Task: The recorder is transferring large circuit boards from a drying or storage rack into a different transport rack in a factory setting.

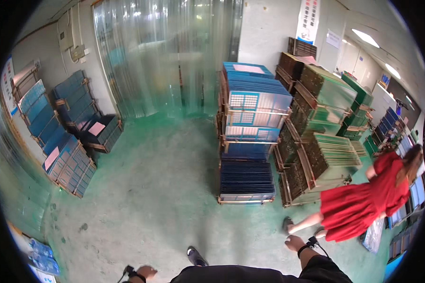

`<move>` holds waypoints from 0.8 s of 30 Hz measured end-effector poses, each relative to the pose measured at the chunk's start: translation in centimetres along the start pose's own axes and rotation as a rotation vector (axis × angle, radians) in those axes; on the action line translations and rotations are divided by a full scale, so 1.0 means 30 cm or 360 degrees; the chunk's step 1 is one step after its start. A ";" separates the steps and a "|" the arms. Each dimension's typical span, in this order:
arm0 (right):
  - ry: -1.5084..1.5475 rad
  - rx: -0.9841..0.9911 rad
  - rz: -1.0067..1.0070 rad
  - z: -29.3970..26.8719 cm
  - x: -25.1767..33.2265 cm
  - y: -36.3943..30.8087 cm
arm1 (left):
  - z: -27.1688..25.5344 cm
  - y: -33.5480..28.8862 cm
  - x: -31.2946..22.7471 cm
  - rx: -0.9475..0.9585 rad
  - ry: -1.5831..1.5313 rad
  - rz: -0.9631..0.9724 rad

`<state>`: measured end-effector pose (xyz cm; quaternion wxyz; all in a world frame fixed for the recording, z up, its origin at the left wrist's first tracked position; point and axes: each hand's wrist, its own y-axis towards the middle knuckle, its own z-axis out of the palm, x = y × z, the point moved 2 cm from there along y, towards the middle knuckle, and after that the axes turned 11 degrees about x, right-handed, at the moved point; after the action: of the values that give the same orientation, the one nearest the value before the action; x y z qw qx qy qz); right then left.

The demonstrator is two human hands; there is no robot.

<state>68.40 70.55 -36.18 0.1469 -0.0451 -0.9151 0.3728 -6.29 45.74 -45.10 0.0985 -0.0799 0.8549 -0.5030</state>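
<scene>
Blue panel stack [257, 104], its panels filed on edge in framed tiers, stands on a green floor [146, 179] ahead of the camera wearer, a pale pink sheet [248, 69] lying on its top. Well apart from the stack, on the wearer's side of it, two bare hands hang low to either side of the body. The right hand [295, 243], the closer of the two to the stack, has its fingers curled inward; the left hand [147, 272] is farther from the stack and to its left, at the lower edge of the view. Whether either hand is clenched, loosely released or grasping something small, one cannot tell. A black wrist device [312, 242] with a cable sits on the right wrist, and a dark shoe [196, 257] of the wearer shows in front of the stack. Just right of the stack, racks hold green panels [335, 155], stacked in tiers. Farther right of the stack and nearer the wearer, a person in a red dress [363, 203] has a foot near the right hand as seen from above. Behind the stack and to its left hangs a clear strip curtain [170, 61]; well to its left, blue racks [71, 162] line the wall.
</scene>
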 end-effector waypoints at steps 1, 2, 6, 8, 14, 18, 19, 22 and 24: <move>0.0072 0.0005 0.0103 -0.026 -0.023 0.040 | -0.315 -0.004 -0.102 -0.0039 -0.0035 0.0186; 0.0193 -0.0035 0.0112 -0.070 0.047 0.082 | -0.501 0.010 -0.111 -0.0197 -0.0172 0.0037; 0.0230 0.0187 0.0089 -0.084 0.261 0.265 | -1.194 -0.007 -0.270 -0.0536 -0.0810 0.0281; 0.0061 0.0399 -0.0032 -0.090 0.378 0.414 | -1.348 0.137 -0.225 -0.0724 -0.0530 0.0430; -0.0171 0.0591 -0.0333 -0.305 0.789 0.965 | -1.540 0.505 -0.092 -0.0429 -0.1181 0.0240; -0.0609 0.0718 -0.0553 -0.664 1.278 1.367 | -1.646 0.574 0.052 -0.0025 -0.0791 0.0011; -0.0663 0.0621 -0.0779 -0.834 1.497 1.399 | -1.617 0.584 0.119 -0.0092 -0.0835 -0.0080; -0.0721 0.0555 -0.1026 -1.195 2.007 1.654 | -1.606 0.604 0.269 -0.0467 -0.0734 -0.0047; -0.0315 0.0151 -0.1146 -1.391 2.185 1.831 | -1.716 0.742 0.287 -0.0443 -0.1723 -0.0231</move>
<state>17.09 150.49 -30.64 0.1815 0.3226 -0.8638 0.3419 -28.27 97.90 -40.93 0.4767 -0.3975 0.7330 -0.2782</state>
